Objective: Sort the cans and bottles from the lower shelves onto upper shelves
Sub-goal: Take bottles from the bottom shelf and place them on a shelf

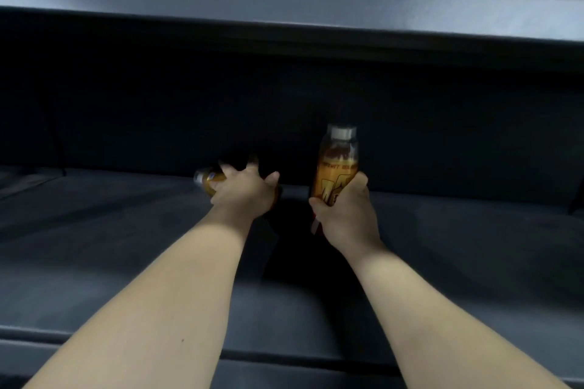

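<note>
Mid-frame, the right hand [343,208] grips an upright bottle [336,161]. The left hand [243,191] curls splayed fingers over a lying bottle [205,180] on the lower shelf [442,246]. Firm up that left grip first, then draw both bottles back low, since the upper shelf [284,31] overhangs across the upper frame.

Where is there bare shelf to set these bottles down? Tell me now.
Bare shelf runs left of the left hand and left bottle, and right of the right hand and right bottle. Crowded only in the gap between the bottles.
</note>
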